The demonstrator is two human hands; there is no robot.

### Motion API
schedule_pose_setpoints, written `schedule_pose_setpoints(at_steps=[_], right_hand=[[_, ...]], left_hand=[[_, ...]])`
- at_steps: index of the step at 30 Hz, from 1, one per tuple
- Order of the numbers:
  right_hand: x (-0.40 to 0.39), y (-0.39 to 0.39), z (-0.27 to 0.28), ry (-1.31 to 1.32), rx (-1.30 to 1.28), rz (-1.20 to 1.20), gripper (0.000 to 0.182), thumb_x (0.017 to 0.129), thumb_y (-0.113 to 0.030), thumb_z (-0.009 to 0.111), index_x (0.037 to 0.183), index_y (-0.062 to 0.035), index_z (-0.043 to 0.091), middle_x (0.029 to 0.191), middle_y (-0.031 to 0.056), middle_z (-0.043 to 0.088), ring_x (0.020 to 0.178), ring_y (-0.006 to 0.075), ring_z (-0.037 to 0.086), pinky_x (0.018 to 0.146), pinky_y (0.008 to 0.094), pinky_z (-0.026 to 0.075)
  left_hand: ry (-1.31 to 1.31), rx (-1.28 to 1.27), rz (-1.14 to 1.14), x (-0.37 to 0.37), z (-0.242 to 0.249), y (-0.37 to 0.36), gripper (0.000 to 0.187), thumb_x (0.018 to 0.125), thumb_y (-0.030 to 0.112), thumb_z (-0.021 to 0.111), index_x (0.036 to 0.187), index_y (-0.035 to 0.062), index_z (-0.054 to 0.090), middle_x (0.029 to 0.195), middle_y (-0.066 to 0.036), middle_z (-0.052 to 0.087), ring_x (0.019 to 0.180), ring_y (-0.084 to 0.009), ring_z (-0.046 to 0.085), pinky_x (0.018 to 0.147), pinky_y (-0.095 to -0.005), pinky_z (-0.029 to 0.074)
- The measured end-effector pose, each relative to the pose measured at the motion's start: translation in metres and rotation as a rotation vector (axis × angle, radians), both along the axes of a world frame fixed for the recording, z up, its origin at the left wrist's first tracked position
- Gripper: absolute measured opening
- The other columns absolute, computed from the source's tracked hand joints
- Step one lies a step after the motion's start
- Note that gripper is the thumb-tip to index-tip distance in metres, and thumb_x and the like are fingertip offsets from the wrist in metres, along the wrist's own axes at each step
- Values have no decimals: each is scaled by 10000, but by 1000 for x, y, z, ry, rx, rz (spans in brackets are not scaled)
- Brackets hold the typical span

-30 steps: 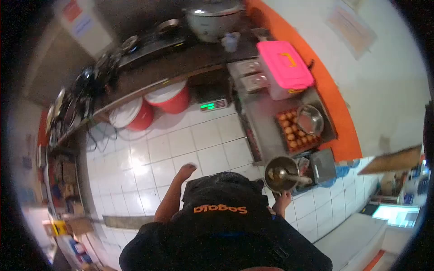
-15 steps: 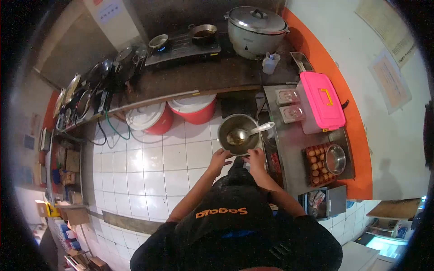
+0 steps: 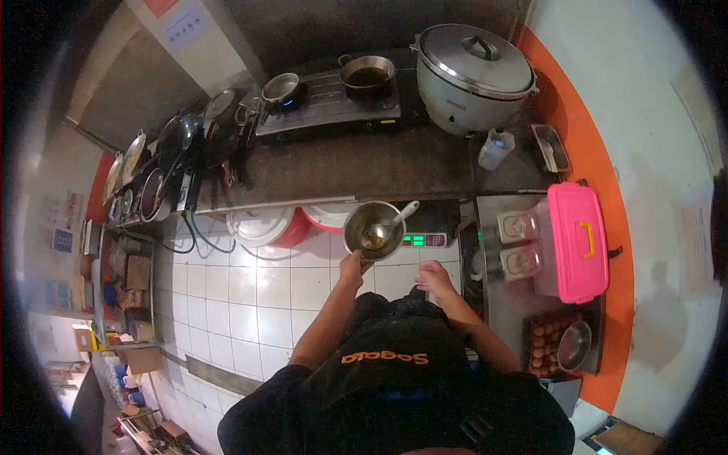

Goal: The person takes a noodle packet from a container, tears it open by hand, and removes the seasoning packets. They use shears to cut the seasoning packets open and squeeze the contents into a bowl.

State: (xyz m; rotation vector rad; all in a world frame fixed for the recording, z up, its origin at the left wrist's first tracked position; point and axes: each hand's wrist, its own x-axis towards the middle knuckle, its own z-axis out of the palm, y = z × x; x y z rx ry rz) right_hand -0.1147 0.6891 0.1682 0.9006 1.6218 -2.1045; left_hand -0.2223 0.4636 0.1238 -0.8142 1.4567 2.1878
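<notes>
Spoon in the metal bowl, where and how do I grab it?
Probably by the outer end of its handle, from the right: it slants out of the bowl on the side of the empty right hand; the left hand grips the near rim.

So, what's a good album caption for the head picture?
Left hand holds a bowl with a spoon inside, right hand free.

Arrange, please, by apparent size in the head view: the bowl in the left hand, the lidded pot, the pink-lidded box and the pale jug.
1. Lidded pot
2. Pink-lidded box
3. Bowl in the left hand
4. Pale jug
Nearness to the camera may enlarge the bowl, so true sizes are unsure.
</notes>
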Motion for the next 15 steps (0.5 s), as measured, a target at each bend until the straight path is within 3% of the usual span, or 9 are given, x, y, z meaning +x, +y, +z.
schedule_pose_setpoints(at_steps=[2, 4, 7, 11, 13, 15], right_hand=[[-10, 13, -3, 5, -94, -100, 257, 858, -154, 573, 1084, -63, 491, 989, 92, 574, 822, 240, 633, 660, 358, 517], [-14, 26, -17, -1, 6, -137, 250, 870, -154, 567, 1089, -60, 490, 970, 90, 580, 785, 236, 643, 642, 361, 527], [-15, 52, -20, -73, 44, -234, 256, 874, -150, 577, 1098, -53, 503, 981, 98, 573, 794, 243, 644, 628, 360, 532], [-32, 56, 5, -134, 101, -385, 299, 861, -195, 615, 1104, -61, 502, 991, 118, 554, 798, 249, 628, 614, 375, 511], [-46, 54, 22, -172, 88, -505, 320, 858, -197, 620, 1117, -61, 491, 982, 119, 555, 801, 245, 622, 640, 379, 512], [-58, 60, 27, -156, 49, -630, 383, 858, -213, 624, 1170, -62, 461, 1023, 127, 558, 813, 265, 631, 673, 400, 529]], left_hand=[[-23, 0, 26, -41, -18, 1, 261, 827, 103, 515, 990, -101, 499, 951, -183, 579, 866, -272, 637, 782, -371, 577], [-44, -7, 62, -85, -25, 3, 329, 836, 109, 499, 1083, -108, 489, 1037, -216, 570, 941, -298, 625, 793, -367, 573], [7, 53, 124, -150, -78, -5, 383, 846, 126, 516, 1159, -92, 470, 1058, -211, 576, 986, -310, 613, 809, -381, 568], [-160, -47, 264, -223, -94, -6, 394, 859, 191, 557, 1143, -79, 511, 1039, -169, 591, 944, -287, 612, 772, -384, 568], [-229, -355, -39, -250, -115, -22, 397, 863, 274, 590, 1065, -67, 570, 999, -139, 600, 873, -250, 602, 695, -389, 555], [-77, -184, 97, -277, -173, -35, 427, 859, 339, 602, 1002, -63, 604, 944, -123, 607, 798, -233, 585, 635, -389, 528]])
